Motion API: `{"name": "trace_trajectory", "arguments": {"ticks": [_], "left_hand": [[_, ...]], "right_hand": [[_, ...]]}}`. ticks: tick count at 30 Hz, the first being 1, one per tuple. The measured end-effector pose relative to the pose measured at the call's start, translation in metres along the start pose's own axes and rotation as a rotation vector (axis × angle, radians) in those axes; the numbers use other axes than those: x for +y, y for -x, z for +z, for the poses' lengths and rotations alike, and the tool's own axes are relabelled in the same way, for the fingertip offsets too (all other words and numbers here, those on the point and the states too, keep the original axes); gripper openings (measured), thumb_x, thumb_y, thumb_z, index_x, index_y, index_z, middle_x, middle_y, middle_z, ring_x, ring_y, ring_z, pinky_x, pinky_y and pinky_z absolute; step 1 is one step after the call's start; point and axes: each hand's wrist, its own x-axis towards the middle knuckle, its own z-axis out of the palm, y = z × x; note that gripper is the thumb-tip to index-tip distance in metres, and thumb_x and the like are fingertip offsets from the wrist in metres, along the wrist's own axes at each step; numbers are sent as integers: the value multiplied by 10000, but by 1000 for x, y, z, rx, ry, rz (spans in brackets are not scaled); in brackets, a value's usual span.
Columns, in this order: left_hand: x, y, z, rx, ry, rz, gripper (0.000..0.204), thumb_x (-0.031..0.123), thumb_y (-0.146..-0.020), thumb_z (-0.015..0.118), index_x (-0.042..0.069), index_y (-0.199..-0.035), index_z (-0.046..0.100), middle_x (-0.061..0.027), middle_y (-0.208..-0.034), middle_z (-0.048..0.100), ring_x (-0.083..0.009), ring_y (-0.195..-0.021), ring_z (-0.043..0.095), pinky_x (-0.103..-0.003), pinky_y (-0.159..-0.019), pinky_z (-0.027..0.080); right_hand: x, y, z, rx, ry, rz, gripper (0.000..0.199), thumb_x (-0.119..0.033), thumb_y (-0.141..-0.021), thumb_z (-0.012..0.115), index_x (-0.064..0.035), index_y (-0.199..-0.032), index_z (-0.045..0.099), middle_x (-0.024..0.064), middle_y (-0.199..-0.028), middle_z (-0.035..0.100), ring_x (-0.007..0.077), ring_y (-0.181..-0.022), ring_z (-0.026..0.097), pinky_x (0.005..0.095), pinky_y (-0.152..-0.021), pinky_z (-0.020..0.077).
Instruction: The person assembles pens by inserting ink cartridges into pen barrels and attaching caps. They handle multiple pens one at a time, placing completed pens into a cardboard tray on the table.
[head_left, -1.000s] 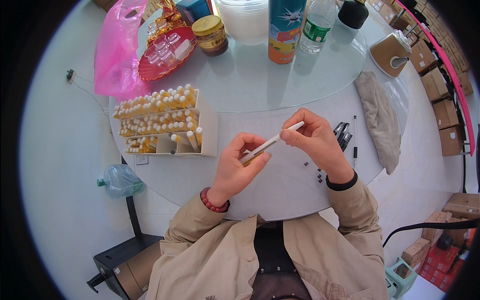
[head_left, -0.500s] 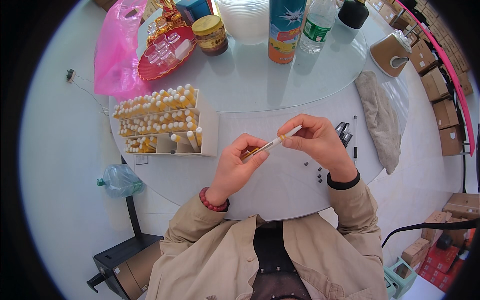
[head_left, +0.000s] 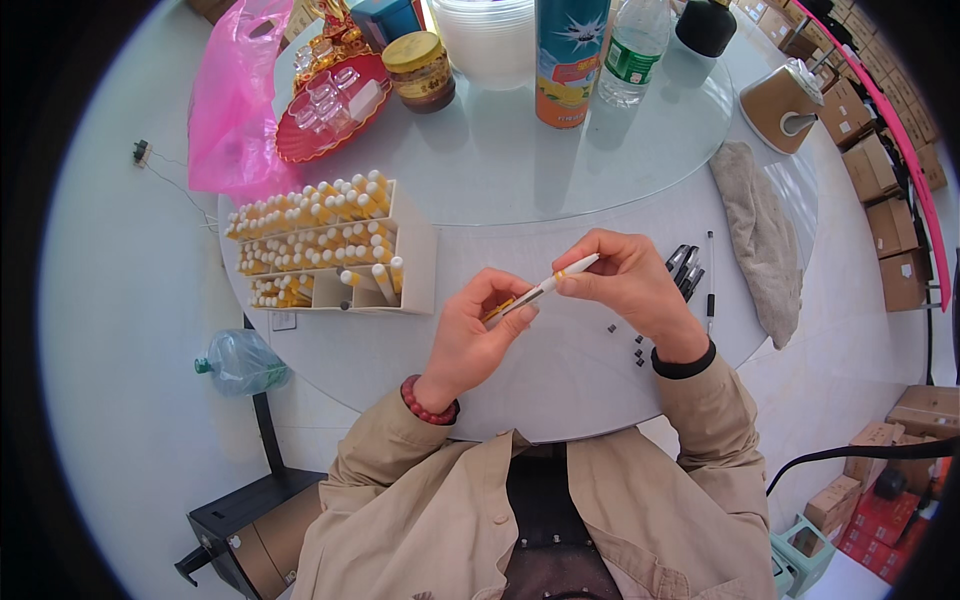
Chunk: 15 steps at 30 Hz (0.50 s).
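Note:
A slim white and yellow pen (head_left: pixel 541 290) slants between my hands above the table's near part, its white pointed end up and to the right. My left hand (head_left: pixel 468 330) is closed round its lower part, the thumb lying along it. At the upper end, the thumb and fingers of my right hand (head_left: pixel 638 287) pinch the pen near the white tip. To the left stands a white rack (head_left: pixel 418 262) with several rows of similar yellow and white pens. Small black pieces (head_left: pixel 639 351) lie below my right hand, and several black pens (head_left: pixel 686 268) lie just beyond it.
A grey cloth (head_left: pixel 757 240) lies along the table's right edge. Farther back on the glass turntable (head_left: pixel 480 180) stand a spray can (head_left: pixel 572 75), a plastic bottle (head_left: pixel 634 60), a jar (head_left: pixel 420 75) and a red dish (head_left: pixel 290 135). A pink bag (head_left: pixel 232 120) hangs at the far left.
The pen's white tip and my right fingertips have shifted very slightly left. Both hands keep their grip on the pen.

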Motion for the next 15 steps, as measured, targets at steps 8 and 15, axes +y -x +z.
{"name": "trace_trajectory", "arguments": {"ticks": [8, 15], "left_hand": [[8, 1, -6, -108, 56, -219, 266, 211, -1034, 501, 0, -1122, 637, 24, -793, 555, -43, -685, 428, -199, -591, 343], [2, -3, -6, -171, 148, -229, 222, 195, -1015, 545, 6, -1076, 644, 30, -798, 557, -52, -680, 444, -208, -627, 378]], "right_hand": [[5, -2, 6, -40, -100, -84, 172, -127, -881, 754, -1, -950, 658, 30, -856, 690, 75, -813, 654, 220, -716, 511], [3, -2, 3, -48, -48, -56, 180, -144, -888, 748, -18, -993, 673, 36, -874, 703, 77, -801, 658, 223, -717, 511]]}}
